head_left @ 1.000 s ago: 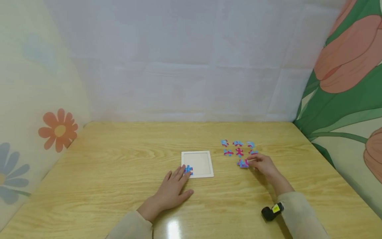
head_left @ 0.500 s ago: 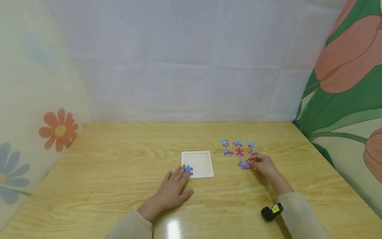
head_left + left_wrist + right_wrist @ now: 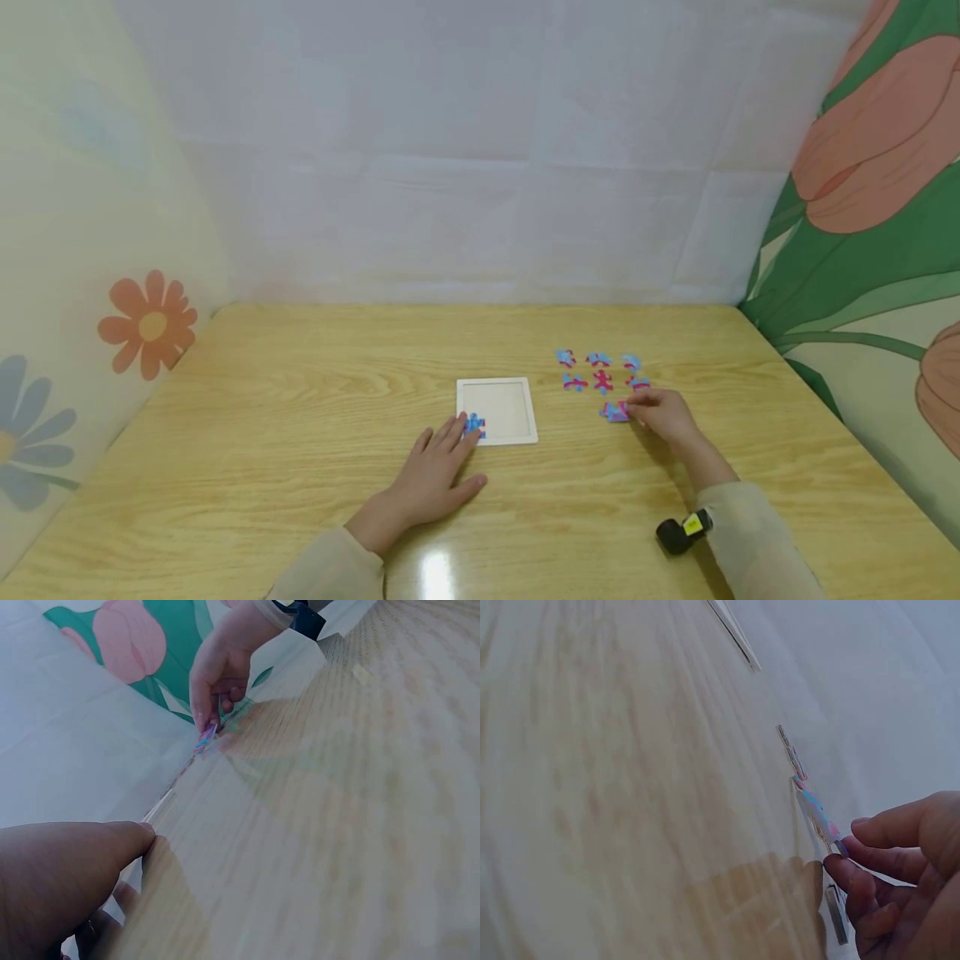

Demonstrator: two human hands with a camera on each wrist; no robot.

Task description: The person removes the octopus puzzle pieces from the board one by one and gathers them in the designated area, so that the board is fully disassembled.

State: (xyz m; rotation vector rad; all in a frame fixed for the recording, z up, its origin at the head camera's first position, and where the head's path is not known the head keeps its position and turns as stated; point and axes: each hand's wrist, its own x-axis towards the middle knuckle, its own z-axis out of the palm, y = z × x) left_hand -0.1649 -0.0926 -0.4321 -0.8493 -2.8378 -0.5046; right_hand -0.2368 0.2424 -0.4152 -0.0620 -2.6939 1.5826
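My right hand [image 3: 663, 414] pinches a blue, pink and purple jigsaw piece [image 3: 614, 412] between thumb and fingers, right of the white square puzzle tray [image 3: 533, 412]. In the right wrist view this jigsaw piece [image 3: 819, 814] is tilted close over the wood, its near end between the fingertips. My left hand [image 3: 431, 479] lies with spread, fairly straight fingers at the tray's near left corner. Its fingertips touch the frame and the edge of a blue jigsaw piece [image 3: 473, 424] sitting in that corner. The rest of the tray's floor shows bare and pale.
Several loose pieces lie in two rows behind the right hand, among them a mostly pink-red jigsaw piece [image 3: 602, 382]. A black wrist camera [image 3: 678, 534] hangs at the right sleeve. A white cloth [image 3: 480, 167] backs the wooden table [image 3: 315, 400]; flower-patterned panels flank it.
The pinched jigsaw piece has shifted very slightly right and turned a little in my right hand's fingers. My left hand and the tray hold their places.
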